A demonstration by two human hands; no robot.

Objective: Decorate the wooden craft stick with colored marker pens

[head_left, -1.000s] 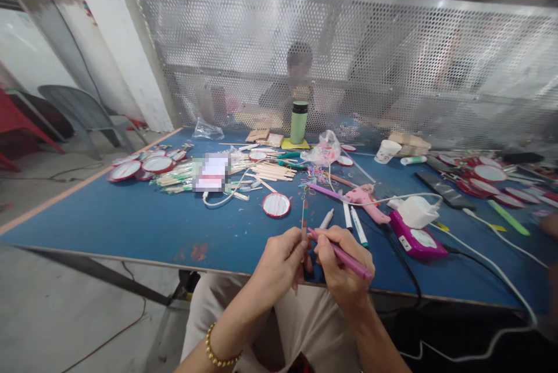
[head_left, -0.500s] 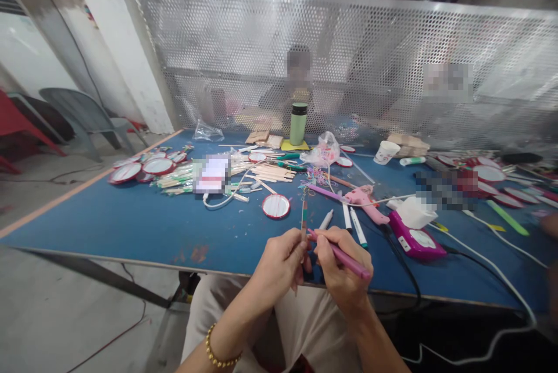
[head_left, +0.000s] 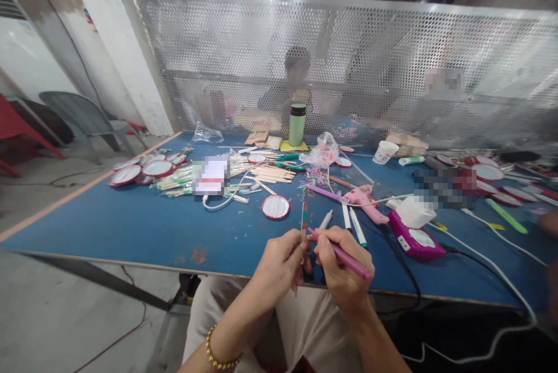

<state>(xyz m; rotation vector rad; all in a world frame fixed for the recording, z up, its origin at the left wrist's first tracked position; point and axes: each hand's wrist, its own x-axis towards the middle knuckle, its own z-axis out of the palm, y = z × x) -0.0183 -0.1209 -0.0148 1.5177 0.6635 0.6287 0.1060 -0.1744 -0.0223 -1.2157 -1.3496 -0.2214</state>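
Observation:
My left hand (head_left: 283,259) is closed around a flat wooden craft stick (head_left: 304,217), held upright at the table's front edge. Green and reddish-brown bands of colour show on the stick's upper part. In my right hand (head_left: 342,262) is a pink marker (head_left: 349,258), gripped like a pen, its tip at the stick's edge beside my left fingers. Just beyond my hands lie a grey-white marker (head_left: 326,219) and a white marker with a teal end (head_left: 358,228). A round white disc with a red rim (head_left: 275,207) rests on the blue table to the left.
A pink glue gun (head_left: 365,203) and a magenta power strip (head_left: 416,239) with cables lie at right. Loose wooden sticks (head_left: 272,173), a phone (head_left: 212,175) and a green bottle (head_left: 297,126) stand further back. Behind a perforated metal screen (head_left: 218,42) sits a person.
Both hands hold nearly the same pose, the marker tip still at the stick. The view has shifted very slightly.

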